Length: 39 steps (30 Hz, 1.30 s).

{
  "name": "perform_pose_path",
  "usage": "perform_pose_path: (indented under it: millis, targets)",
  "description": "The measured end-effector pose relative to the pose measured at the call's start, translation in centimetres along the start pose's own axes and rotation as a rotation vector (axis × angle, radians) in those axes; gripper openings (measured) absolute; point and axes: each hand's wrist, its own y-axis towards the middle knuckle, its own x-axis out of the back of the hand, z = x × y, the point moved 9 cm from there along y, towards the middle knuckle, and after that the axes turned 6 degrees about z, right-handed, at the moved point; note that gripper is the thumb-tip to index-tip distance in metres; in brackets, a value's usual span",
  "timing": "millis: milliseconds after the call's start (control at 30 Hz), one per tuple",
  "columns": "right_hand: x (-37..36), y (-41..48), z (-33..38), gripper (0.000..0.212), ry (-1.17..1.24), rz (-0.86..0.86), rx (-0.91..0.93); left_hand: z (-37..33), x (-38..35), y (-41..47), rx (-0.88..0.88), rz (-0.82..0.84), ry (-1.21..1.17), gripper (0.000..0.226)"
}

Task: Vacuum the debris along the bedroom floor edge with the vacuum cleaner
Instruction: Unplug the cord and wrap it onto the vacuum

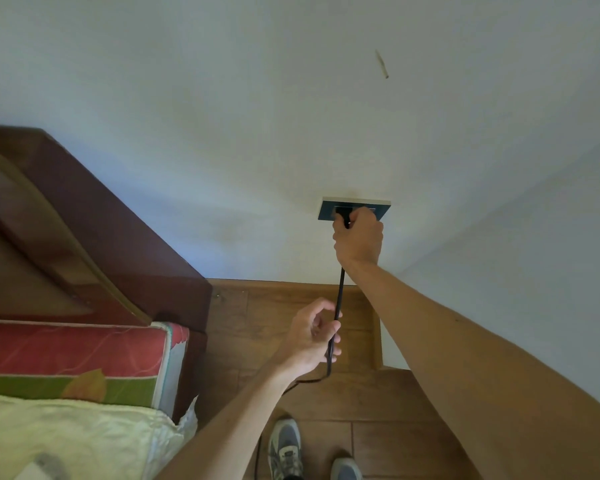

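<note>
Dark wooden headboard [84,216] at left, my left hand [312,337] loosely curled around the thin black power cord [340,296], my right hand [358,239] gripping its black plug [342,214] at the dark wall socket [355,209], vacuum cleaner itself out of view.

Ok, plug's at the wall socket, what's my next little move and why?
Probably push the plug fully home: your right hand grips it against the socket, and your left hand holds the cord. The vacuum needs power first.
</note>
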Motion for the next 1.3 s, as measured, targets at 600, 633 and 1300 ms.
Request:
perform_pose_path:
  millis: [600,633,1300]
  targets:
    - [-0.2,-0.5,0.0,0.017,0.04,-0.029,0.043,-0.2,0.6,-1.3,0.043,-0.007,-0.012,0.006]
    - [-0.3,-0.5,0.0,0.017,0.046,-0.035,0.037,-0.2,0.7,-1.3,0.045,-0.009,-0.011,0.006]
    - [-0.3,-0.2,0.1,0.015,0.033,0.015,0.081,-0.4,-0.5,-1.6,0.067,-0.068,-0.053,0.01]
